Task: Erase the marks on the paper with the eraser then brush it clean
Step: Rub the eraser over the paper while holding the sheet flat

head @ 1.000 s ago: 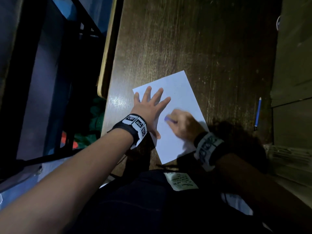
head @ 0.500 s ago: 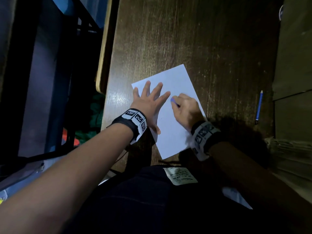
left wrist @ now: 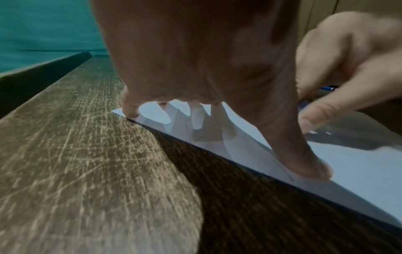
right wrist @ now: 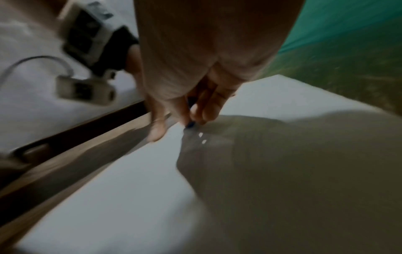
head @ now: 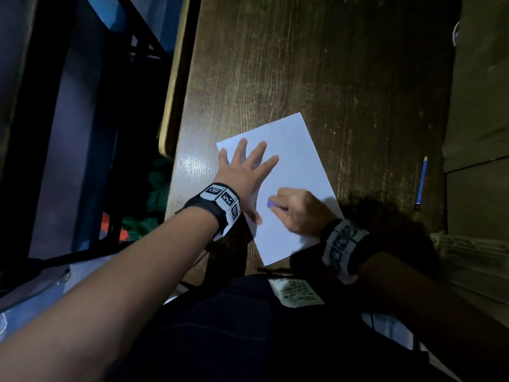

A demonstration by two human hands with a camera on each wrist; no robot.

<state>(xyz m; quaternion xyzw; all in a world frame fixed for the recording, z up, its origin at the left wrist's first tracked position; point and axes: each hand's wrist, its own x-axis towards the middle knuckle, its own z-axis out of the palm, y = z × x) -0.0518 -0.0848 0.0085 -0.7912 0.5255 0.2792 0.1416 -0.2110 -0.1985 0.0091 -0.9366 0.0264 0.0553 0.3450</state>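
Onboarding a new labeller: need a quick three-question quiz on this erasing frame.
1. True or false: the left hand lies flat on the paper.
2. What does the right hand pinch?
A. blue pencil
B. purple eraser
C. brush
3. Fill in: the blue pencil lies on the ____, off the paper.

Key: 1 true; 2 B, the purple eraser; 3 table.
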